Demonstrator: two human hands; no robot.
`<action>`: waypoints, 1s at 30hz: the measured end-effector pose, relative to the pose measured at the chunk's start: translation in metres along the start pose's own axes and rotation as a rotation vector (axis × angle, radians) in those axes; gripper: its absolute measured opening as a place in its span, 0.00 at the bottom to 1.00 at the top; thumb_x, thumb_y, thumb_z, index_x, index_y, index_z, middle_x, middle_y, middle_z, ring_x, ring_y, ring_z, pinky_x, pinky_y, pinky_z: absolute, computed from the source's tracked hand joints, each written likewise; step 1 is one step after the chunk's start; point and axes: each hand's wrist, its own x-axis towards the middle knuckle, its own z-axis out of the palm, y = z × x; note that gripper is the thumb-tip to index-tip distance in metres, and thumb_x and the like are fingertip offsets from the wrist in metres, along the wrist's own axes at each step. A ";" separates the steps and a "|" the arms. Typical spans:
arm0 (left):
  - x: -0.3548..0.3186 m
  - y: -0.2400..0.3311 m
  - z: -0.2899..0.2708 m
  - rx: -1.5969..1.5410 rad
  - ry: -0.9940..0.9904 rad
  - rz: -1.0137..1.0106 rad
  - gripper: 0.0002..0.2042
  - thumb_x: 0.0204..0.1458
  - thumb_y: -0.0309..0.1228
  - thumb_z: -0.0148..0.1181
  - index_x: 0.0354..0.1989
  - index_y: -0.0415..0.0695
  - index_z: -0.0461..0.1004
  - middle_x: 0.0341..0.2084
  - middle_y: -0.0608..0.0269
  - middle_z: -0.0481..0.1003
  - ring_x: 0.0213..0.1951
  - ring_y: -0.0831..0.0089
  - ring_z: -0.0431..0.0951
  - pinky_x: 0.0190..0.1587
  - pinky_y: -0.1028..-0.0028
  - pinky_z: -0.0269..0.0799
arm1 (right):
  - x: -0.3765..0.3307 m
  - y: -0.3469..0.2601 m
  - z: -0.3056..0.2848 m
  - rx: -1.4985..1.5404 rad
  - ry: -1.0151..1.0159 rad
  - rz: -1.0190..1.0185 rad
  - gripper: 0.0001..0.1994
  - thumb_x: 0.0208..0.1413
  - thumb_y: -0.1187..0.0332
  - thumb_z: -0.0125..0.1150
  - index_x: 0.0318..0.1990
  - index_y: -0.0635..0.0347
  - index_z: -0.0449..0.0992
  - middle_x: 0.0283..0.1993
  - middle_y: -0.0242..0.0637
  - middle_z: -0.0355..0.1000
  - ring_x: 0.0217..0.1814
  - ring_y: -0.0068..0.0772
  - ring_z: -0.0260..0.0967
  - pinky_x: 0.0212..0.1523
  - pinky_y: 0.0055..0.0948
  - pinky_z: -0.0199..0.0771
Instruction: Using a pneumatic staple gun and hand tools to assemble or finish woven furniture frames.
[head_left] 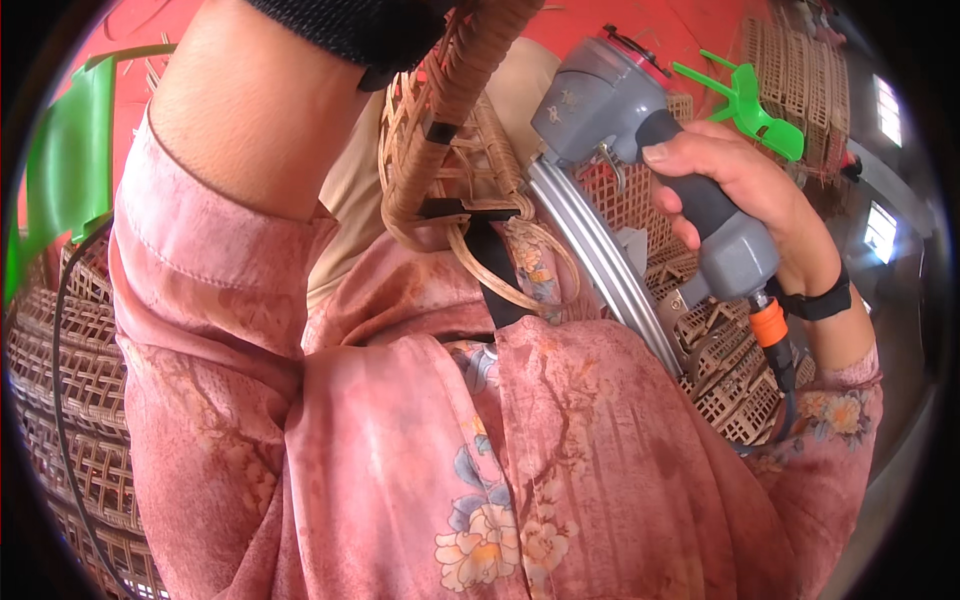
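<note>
Fingers of my right hand (745, 190) wrap fully around the dark grip of a grey pneumatic nail gun (640, 150), thumb lying along the top of the handle. Its silver magazine (600, 260) slants down toward my lap, the nose pressed close against a woven rattan basket (450, 130) held up in front of me. An orange hose fitting (768, 325) hangs below the grip. My left forearm (255, 110) rises beside the basket; I cannot tell what that hand grasps, since it lies out of view. Stacked wicker trays (80, 380) sit at my left.
</note>
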 end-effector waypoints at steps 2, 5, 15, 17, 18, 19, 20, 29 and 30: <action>0.001 0.004 0.007 -0.006 -0.006 0.005 0.14 0.45 0.28 0.67 0.39 0.39 0.73 0.31 0.60 0.74 0.35 0.69 0.75 0.38 0.72 0.73 | 0.002 -0.001 -0.005 -0.010 -0.021 -0.002 0.12 0.55 0.61 0.63 0.35 0.60 0.73 0.24 0.31 0.70 0.16 0.23 0.68 0.16 0.22 0.68; -0.002 0.008 0.016 -0.006 -0.014 0.012 0.14 0.46 0.28 0.67 0.40 0.39 0.73 0.32 0.60 0.74 0.35 0.69 0.75 0.38 0.72 0.73 | 0.004 0.001 -0.012 -0.005 -0.062 0.000 0.12 0.55 0.61 0.64 0.35 0.60 0.73 0.24 0.30 0.70 0.15 0.23 0.68 0.17 0.22 0.68; -0.021 0.004 0.028 -0.002 -0.038 0.015 0.14 0.46 0.29 0.68 0.40 0.38 0.72 0.33 0.59 0.75 0.36 0.68 0.76 0.38 0.73 0.73 | 0.006 -0.002 -0.008 0.200 -0.128 0.139 0.12 0.56 0.63 0.63 0.38 0.63 0.73 0.19 0.29 0.68 0.15 0.20 0.66 0.17 0.19 0.69; -0.027 0.004 0.032 -0.004 -0.052 0.010 0.15 0.46 0.29 0.68 0.40 0.38 0.72 0.33 0.59 0.75 0.36 0.67 0.76 0.39 0.73 0.73 | 0.008 0.002 -0.010 0.211 -0.120 0.118 0.12 0.55 0.63 0.63 0.37 0.63 0.73 0.19 0.29 0.68 0.16 0.20 0.66 0.17 0.19 0.69; -0.030 0.004 0.034 -0.006 -0.059 0.010 0.15 0.46 0.29 0.68 0.40 0.38 0.72 0.33 0.59 0.75 0.36 0.67 0.76 0.39 0.73 0.73 | 0.008 0.004 -0.010 0.220 -0.109 0.090 0.11 0.55 0.64 0.62 0.37 0.63 0.73 0.19 0.29 0.67 0.16 0.20 0.66 0.17 0.19 0.69; -0.031 0.004 0.036 -0.004 -0.064 0.011 0.15 0.46 0.29 0.68 0.40 0.38 0.72 0.33 0.59 0.75 0.36 0.67 0.76 0.39 0.73 0.73 | 0.007 0.003 -0.008 0.221 -0.110 0.091 0.11 0.55 0.64 0.62 0.37 0.63 0.73 0.19 0.29 0.67 0.16 0.20 0.66 0.17 0.19 0.69; -0.032 0.005 0.037 -0.003 -0.069 0.012 0.15 0.46 0.29 0.68 0.40 0.38 0.72 0.33 0.59 0.75 0.36 0.67 0.76 0.39 0.73 0.73 | 0.003 0.002 -0.005 0.222 -0.085 0.093 0.12 0.56 0.64 0.61 0.39 0.65 0.72 0.20 0.30 0.68 0.15 0.20 0.63 0.16 0.18 0.66; -0.014 0.012 0.024 0.027 -0.181 0.014 0.15 0.46 0.29 0.69 0.40 0.38 0.72 0.34 0.58 0.75 0.37 0.66 0.76 0.40 0.73 0.73 | -0.015 -0.011 -0.004 0.332 -0.030 -0.018 0.16 0.58 0.63 0.57 0.47 0.67 0.68 0.21 0.33 0.64 0.16 0.22 0.62 0.17 0.19 0.66; -0.010 0.012 0.017 0.040 -0.196 0.011 0.15 0.46 0.29 0.69 0.40 0.38 0.72 0.34 0.58 0.75 0.37 0.66 0.76 0.40 0.73 0.73 | -0.016 -0.013 -0.004 0.353 0.003 -0.072 0.17 0.58 0.62 0.57 0.47 0.67 0.67 0.21 0.34 0.63 0.16 0.23 0.62 0.17 0.19 0.66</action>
